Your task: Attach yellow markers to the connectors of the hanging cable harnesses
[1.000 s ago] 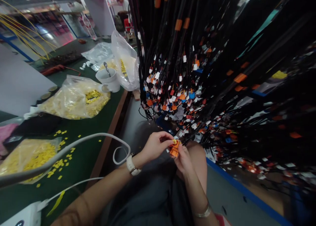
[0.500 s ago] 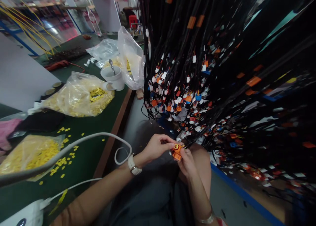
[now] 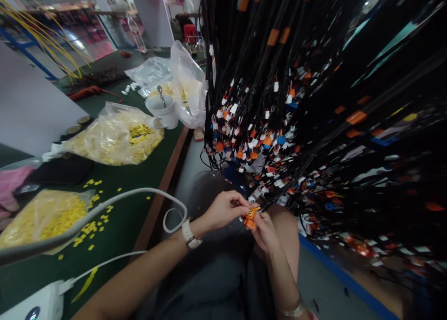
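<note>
An orange wire connector (image 3: 249, 222) with a yellow insert in its face is held low in front of me, above my lap. My right hand (image 3: 267, 234) is closed round its right side, thumb and fingers gripping the housing. From the left, my left hand (image 3: 226, 210) pinches at the connector's upper edge, thumb and fingertips against the yellow insert. Whether a separate small piece sits between those fingertips is hidden. Wires run from the connector toward the hanging wire harnesses (image 3: 258, 105), whose ends carry white, orange and blue connectors.
On the green-topped table (image 3: 118, 231) at left lie an open bag of yellow clips (image 3: 52, 215), scattered yellow pieces, and another bag (image 3: 115, 138). A white mug (image 3: 166, 112) with a spoon stands near the edge. A grey cable (image 3: 139, 194) arcs across. Another person sits far back.
My left fingertips have shifted slightly over the yellow insert of the orange connector. The view has moved a little; both hands stay at the connector.
</note>
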Demonstrator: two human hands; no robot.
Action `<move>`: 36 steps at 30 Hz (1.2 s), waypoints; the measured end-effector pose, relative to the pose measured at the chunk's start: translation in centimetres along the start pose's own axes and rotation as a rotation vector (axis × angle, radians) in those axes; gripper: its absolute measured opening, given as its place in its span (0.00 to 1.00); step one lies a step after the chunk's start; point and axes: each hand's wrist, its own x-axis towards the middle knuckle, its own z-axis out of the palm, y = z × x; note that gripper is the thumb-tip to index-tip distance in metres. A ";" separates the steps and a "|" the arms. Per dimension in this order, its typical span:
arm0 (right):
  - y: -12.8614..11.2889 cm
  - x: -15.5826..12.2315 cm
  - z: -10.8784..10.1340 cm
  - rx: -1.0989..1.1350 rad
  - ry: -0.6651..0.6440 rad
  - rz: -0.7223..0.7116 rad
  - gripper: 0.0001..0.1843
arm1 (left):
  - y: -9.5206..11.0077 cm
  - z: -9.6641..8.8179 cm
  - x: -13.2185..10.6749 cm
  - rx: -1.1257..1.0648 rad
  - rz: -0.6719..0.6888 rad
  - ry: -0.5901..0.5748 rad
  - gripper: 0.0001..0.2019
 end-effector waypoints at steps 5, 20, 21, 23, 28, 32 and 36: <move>0.1 -0.2 -0.4 0.045 -0.011 0.029 0.19 | 0.1 0.2 -0.2 -0.017 -0.039 -0.037 0.11; 0.4 -0.5 -1.1 0.048 -0.037 0.074 0.19 | 0.0 0.2 -0.5 0.085 0.028 -0.131 0.11; 0.5 -0.5 -1.2 0.043 -0.039 0.079 0.19 | 0.0 0.4 -0.6 0.094 0.031 -0.118 0.10; 0.6 -0.5 -1.4 0.035 -0.040 0.085 0.19 | 0.1 0.6 -0.7 0.133 0.038 -0.095 0.09; 0.5 -0.6 -1.5 0.052 -0.030 0.092 0.17 | 0.4 0.9 -1.1 0.324 0.111 -0.053 0.10; 0.4 -0.7 -1.4 0.068 -0.030 0.095 0.17 | 0.4 1.0 -1.1 0.290 0.085 -0.064 0.10; 0.5 -0.7 -1.5 0.041 -0.027 0.098 0.17 | -0.1 1.2 -0.9 0.157 -0.019 -0.080 0.08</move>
